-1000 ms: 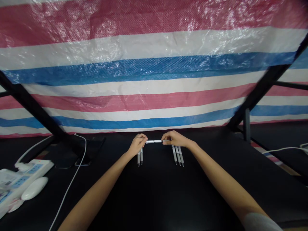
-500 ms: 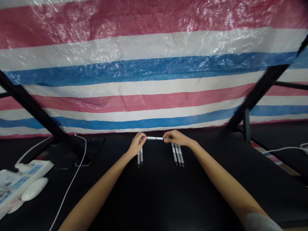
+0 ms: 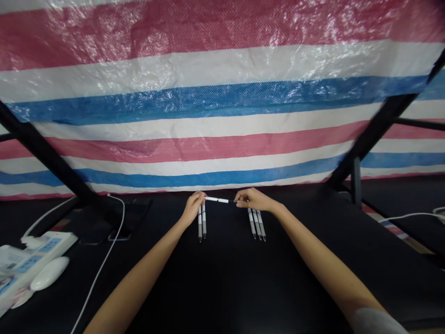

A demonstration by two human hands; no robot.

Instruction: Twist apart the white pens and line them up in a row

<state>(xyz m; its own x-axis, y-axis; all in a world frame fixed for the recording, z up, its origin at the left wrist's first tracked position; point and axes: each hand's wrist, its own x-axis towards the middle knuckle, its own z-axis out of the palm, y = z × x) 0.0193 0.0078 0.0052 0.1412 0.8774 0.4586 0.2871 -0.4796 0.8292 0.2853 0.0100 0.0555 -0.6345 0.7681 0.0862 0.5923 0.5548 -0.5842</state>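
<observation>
Pinched at both ends, a slim white pen (image 3: 217, 200) lies crosswise between the bare left hand (image 3: 192, 207) and right hand (image 3: 251, 200). Both hands grasp it with their fingers, and neither has let go. The fingers hide each end, including the darker section running into the right hand's grip, and it is hard to make out whether the pen touches the tabletop.

Just below the left hand, two grey-and-white pens (image 3: 201, 225) lie side by side, their upper ends close against the fingers. Three more grey-and-white pens (image 3: 256, 224) lie slightly fanned under the right hand, with narrow tips pointing toward the wearer. Their small markings are too tiny to read.

Both forearms reach forward and inward over a matte black table (image 3: 222, 283), wrists bent gently, and a grey sleeve (image 3: 377, 323) is cut off by the bottom edge on the right arm.

Off to the left sit a white power strip with blue panels (image 3: 36, 253), a smooth white oval computer mouse (image 3: 49, 273) and a thin white cable (image 3: 104, 260) — beside them, a dark flat slab (image 3: 134, 213) is hard to make out against the black. Behind everything hangs a woven plastic tarpaulin (image 3: 222, 111), striped red, white and blue, crossed by a slanting black metal strut (image 3: 45, 157).
</observation>
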